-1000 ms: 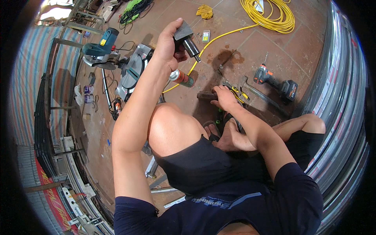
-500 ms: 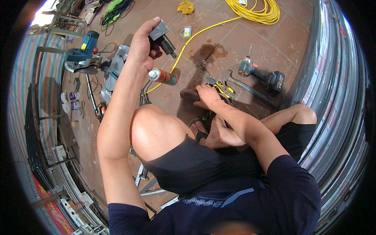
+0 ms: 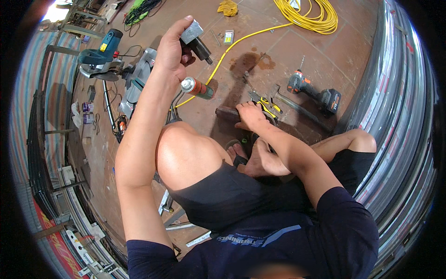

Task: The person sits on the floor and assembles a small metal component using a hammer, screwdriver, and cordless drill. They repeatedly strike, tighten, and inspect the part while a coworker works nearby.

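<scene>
My left hand point(image 3: 173, 49) is raised at the upper left, its fingers closed around a dark metal cylinder point(image 3: 200, 48) with a pale grey square block at its top and a narrower tip. Below that hand a red and green spray can point(image 3: 202, 89) with a white top stands on the floor. My right hand point(image 3: 251, 115) is down by my feet, gripping a rusty brown metal bar point(image 3: 226, 113); part of the bar is hidden under the fingers. Just beyond the right hand lie yellow-handled pliers point(image 3: 269, 105) and a hammer point(image 3: 297, 108).
An orange and black cordless drill point(image 3: 310, 88) lies farther right. A yellow hose point(image 3: 260, 32) crosses the floor to its coil. At the left stands a mitre saw point(image 3: 106, 51); wrapped metal profiles point(image 3: 399, 121) line the right side. A small clear box point(image 3: 228, 37) and a yellow glove point(image 3: 227, 7) lie far off.
The whole view has shifted slightly, so floor items appear a little farther right. Both hands keep their holds, with hardly any movement of their own.
</scene>
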`<state>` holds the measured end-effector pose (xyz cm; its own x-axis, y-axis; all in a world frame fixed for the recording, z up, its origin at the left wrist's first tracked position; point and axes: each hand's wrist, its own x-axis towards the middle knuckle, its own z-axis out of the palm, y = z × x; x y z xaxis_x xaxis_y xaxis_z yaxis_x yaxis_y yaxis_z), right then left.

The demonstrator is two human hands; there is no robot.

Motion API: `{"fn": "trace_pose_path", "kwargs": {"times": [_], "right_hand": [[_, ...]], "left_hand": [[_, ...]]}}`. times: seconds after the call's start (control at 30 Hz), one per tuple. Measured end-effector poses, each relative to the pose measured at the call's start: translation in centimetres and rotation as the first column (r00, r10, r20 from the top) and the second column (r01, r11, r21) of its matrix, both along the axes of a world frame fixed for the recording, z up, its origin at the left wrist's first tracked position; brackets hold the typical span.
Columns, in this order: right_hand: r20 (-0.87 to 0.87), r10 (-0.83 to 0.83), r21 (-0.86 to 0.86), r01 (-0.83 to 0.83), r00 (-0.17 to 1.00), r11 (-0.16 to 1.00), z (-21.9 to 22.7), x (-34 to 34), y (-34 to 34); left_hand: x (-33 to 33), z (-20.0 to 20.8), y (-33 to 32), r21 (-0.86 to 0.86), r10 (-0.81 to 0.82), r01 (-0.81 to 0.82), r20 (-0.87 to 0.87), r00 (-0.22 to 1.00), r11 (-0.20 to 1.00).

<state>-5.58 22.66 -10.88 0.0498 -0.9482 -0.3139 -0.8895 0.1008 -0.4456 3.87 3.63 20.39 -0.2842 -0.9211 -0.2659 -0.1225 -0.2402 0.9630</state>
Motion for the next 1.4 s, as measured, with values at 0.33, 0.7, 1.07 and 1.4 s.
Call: {"fn": "trace_pose_path", "kwargs": {"times": [0.33, 0.7, 1.07, 1.4], "right_hand": [[0.550, -0.158, -0.296, 0.368, 0.820, 0.881, 0.6, -1.4, -1.7], [0.617, -0.235, -0.227, 0.456, 0.751, 0.861, 1.7, -2.1, -2.1], [0.462, -0.273, -0.294, 0.436, 0.844, 0.851, 2.5, -2.4, -1.5], [0.954, -0.025, -0.166, 0.598, 0.299, 0.784, 15.6, -6.5, -2.0]], "left_hand": [[1.6, 0.4, -0.8, 0.057, 0.161, -0.156, -0.087, 0.983, 0.986], [2.3, 0.0, -1.2, 0.056, 0.103, -0.099, -0.088, 0.991, 0.994], [1.3, 1.5, 0.5, 0.181, 0.110, -0.075, -0.193, 0.975, 0.981], [-1.9, 1.9, 2.0, 0.117, -0.080, 0.099, -0.158, 0.984, 0.988]]}}
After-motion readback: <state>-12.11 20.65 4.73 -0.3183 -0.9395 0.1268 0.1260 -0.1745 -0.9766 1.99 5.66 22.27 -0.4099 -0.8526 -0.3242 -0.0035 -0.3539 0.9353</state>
